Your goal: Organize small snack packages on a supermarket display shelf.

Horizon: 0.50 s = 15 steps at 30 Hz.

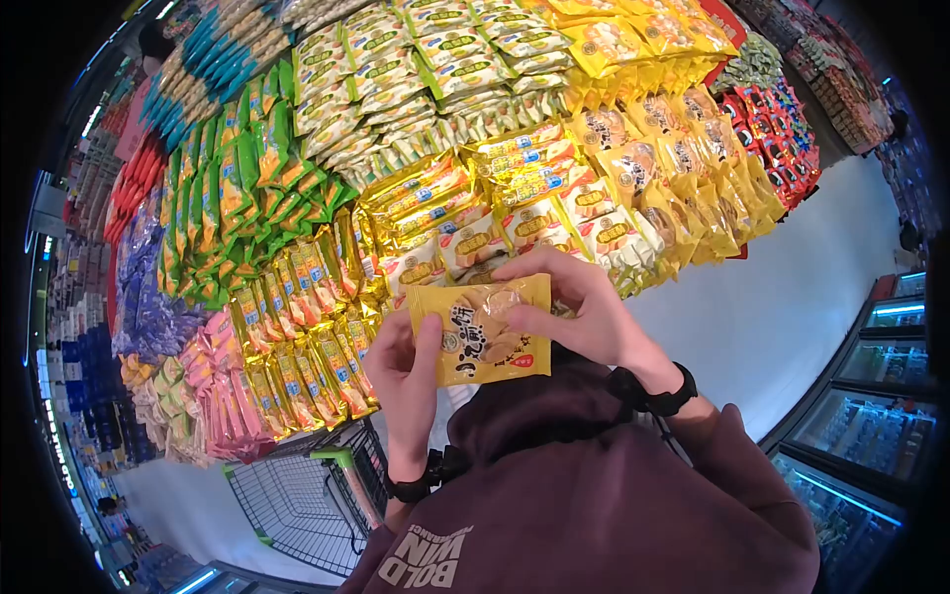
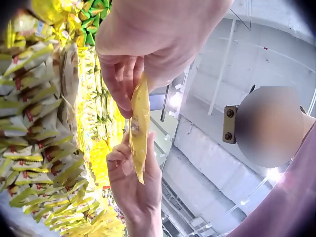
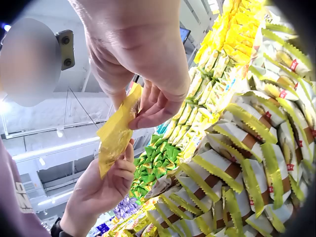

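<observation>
Before my chest, I hold a yellow snack packet (image 1: 485,332) with both hands, its printed front facing up at me. At its left edge my left hand (image 1: 401,374) pinches it, thumb on the front and fingers behind. My right hand (image 1: 586,309) grips the right edge and upper corner, its thumb lying across the front. Seen edge-on in the left wrist view, the packet (image 2: 140,131) is thin and slightly bulged. From the right wrist, the same packet (image 3: 116,136) shows between the fingertips of both hands.
Beyond my hands spreads a large display of bagged snacks: gold packets (image 1: 416,203), green packets (image 1: 233,188), white-and-green packets (image 1: 386,69) and similar yellow packets (image 1: 683,158). A shopping cart (image 1: 297,505) stands at lower left. Glass-door coolers (image 1: 861,431) line the right side.
</observation>
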Tool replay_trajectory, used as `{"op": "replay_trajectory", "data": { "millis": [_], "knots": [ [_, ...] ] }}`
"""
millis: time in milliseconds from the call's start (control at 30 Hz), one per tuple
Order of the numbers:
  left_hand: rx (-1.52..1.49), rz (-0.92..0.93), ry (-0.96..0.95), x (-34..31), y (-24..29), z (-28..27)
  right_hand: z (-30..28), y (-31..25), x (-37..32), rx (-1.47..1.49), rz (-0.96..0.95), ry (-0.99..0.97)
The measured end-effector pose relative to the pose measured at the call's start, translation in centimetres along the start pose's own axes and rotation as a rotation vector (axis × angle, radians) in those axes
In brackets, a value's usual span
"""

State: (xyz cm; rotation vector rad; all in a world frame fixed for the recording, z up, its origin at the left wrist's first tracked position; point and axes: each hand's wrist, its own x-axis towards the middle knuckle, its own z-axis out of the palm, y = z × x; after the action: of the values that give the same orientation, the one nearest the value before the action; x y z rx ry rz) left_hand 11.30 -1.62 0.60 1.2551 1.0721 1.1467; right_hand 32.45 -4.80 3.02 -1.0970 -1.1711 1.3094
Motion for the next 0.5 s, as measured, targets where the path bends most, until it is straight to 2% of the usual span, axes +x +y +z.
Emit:
{"op": "replay_trajectory", "data": {
  "millis": [100, 133, 200, 400, 500],
  "knots": [
    [-0.033, 0.006, 0.085, 0.5, 0.4, 2.6, -1.8, 2.0, 0.0, 0.077, -0.04, 0.184],
    [-0.05, 0.015, 0.1, 0.7, 0.4, 3.2, -2.7, 1.5, -0.1, 0.11, 0.066, 0.184],
    [-0.063, -0.014, 0.131, 1.0, 0.5, 4.5, -4.3, 1.0, -0.3, 0.024, 0.068, 0.145],
    [-0.011, 0.007, 0.061, 1.7, 0.7, 7.6, -8.0, 0.2, 0.1, -0.089, -0.006, 0.101],
    [-0.072, -0.045, 0.05, 2.5, 0.8, 9.7, -9.9, -0.3, 0.2, -0.154, 0.018, 0.161]
  ]
}}
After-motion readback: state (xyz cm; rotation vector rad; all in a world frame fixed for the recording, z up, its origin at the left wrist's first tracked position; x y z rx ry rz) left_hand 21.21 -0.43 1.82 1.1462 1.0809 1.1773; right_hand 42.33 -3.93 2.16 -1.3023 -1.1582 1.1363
